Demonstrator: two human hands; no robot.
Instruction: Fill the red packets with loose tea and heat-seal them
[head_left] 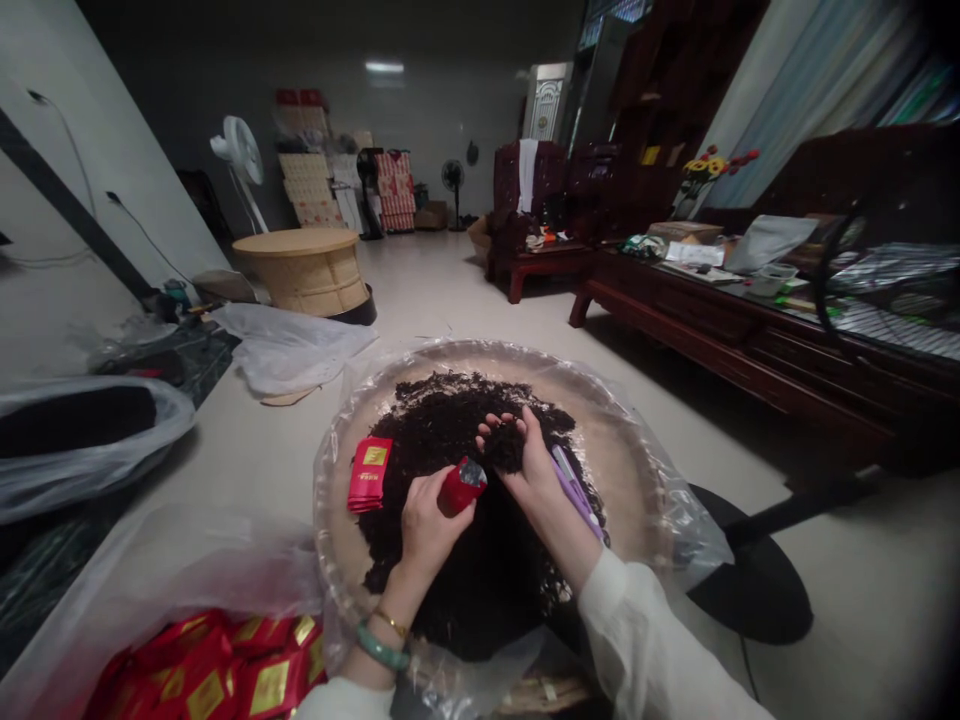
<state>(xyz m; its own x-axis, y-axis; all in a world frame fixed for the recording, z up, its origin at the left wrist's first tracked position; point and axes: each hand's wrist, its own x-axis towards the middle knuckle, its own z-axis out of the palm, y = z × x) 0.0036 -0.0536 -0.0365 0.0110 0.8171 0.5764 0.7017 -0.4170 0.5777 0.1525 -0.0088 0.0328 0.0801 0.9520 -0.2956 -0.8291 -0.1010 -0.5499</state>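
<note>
My left hand [429, 522] is wrapped round a small red packet [459, 490], whose silvery mouth is open and faces up. Just right of it, my right hand [529, 455] is cupped palm up around a clump of dark, dry leaves [504, 445] that look like tea. Both hands are above a wide round tray [634, 440] lined with clear plastic, over a heap of the same dark leaves [442, 415]. A stack of flat red packets [369, 480] lies on the tray's left side. Partly hidden behind my right wrist is a purple-handled tool [574, 490], its kind unclear.
A clear plastic bag of filled red packets [217, 670] is at lower left. Farther left stands an open bag of dark material [75, 420]. A black round stand base [750, 580] is close by the tray's right. A long wooden table [720, 330] runs along the right.
</note>
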